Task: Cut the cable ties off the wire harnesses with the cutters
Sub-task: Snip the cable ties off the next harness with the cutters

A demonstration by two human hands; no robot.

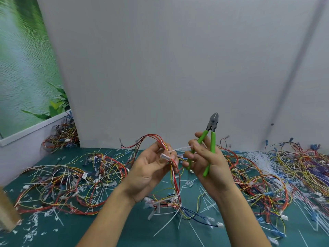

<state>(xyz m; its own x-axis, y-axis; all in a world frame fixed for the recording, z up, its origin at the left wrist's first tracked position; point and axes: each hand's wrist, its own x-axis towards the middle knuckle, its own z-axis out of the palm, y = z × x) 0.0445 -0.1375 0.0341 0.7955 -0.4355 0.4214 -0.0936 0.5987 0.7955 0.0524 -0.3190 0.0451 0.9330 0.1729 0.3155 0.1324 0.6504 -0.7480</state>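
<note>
Seen from the head camera, the left hand (151,168) grips a red-and-yellow wire harness (175,168) above the green mat (124,229). The right hand (204,161) clasps green-handled steel cutters (211,132), tips up, while pinching a white plastic cable tie (181,148). Snipped white tie scraps (30,230) lie about, and the tangled harness heaps (67,186) look to me still unfinished.

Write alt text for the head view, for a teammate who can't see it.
A left hand holds up a red and yellow wire harness while the right hand, gripping green-handled cutters tips up, pinches the tail of its white cable tie. Below, more harnesses and cut ties litter the green table.
</note>
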